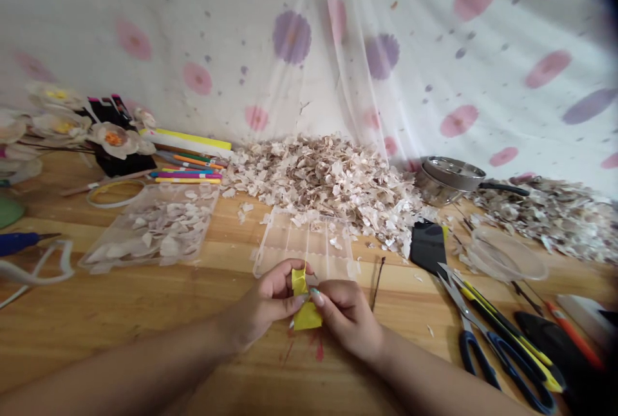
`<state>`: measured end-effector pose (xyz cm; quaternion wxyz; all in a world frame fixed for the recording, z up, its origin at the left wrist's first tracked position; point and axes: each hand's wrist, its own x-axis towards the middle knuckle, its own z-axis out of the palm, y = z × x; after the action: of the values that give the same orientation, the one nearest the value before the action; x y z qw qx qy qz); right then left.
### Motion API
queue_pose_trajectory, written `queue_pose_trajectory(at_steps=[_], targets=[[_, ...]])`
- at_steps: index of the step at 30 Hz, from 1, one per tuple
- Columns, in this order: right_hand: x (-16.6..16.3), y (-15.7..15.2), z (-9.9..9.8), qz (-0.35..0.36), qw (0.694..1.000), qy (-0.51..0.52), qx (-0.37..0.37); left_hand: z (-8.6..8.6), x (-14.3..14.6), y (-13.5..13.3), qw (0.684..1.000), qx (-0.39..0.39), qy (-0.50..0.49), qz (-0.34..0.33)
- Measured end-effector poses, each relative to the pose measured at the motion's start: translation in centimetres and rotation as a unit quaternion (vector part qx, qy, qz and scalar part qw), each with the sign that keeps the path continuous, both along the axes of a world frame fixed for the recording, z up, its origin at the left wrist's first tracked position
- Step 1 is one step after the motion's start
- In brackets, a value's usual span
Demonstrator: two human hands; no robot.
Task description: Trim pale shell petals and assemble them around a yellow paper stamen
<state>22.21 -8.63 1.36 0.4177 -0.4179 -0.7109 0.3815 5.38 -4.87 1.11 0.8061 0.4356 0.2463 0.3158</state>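
Note:
Between my two hands is a small piece of yellow paper (308, 319), held above the wooden table. My left hand (277, 297) pinches it from the left, thumb on the near side. From the right, my right hand (345, 310) grips it with thumb and fingertips pressed together. The yellow piece looks bent or folded where the fingers meet. A thin dark tip pokes out above the fingers, too small to name. Just beyond my hands lies a clear plastic compartment tray (280, 252).
A heap of pale petal-like flakes (333, 178) spreads behind. Scissors (470, 319) and a yellow-black cutter (512, 332) lie right, near a metal pan (451, 174). Left are a flake-filled tray (154, 229), pens (186, 176), a blue-handled tool (22, 243) and artificial flowers (113, 139).

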Motion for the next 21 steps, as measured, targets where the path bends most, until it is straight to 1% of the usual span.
queue_pose_trajectory(at_steps=[4, 8, 13, 17, 21], targets=[[0.0, -0.2, -0.4, -0.025, 0.999, 0.042, -0.007, 0.2, 0.0, 0.1, 1.0, -0.001, -0.015, 0.003], [-0.1, -0.2, -0.5, -0.046, 0.999, -0.005, 0.028, 0.1, 0.0, 0.0, 1.0, -0.009, -0.018, 0.004], [-0.1, -0.2, -0.2, -0.07, 0.994, -0.078, 0.017, -0.3, 0.0, -0.1, 1.0, 0.008, -0.02, -0.008], [-0.2, -0.2, 0.0, -0.063, 0.992, -0.109, -0.002, -0.7, 0.1, -0.1, 1.0, 0.015, -0.017, -0.015], [-0.1, 0.0, -0.3, -0.029, 0.994, -0.099, -0.036, -0.9, 0.1, -0.2, 0.998, 0.05, -0.019, -0.018]])
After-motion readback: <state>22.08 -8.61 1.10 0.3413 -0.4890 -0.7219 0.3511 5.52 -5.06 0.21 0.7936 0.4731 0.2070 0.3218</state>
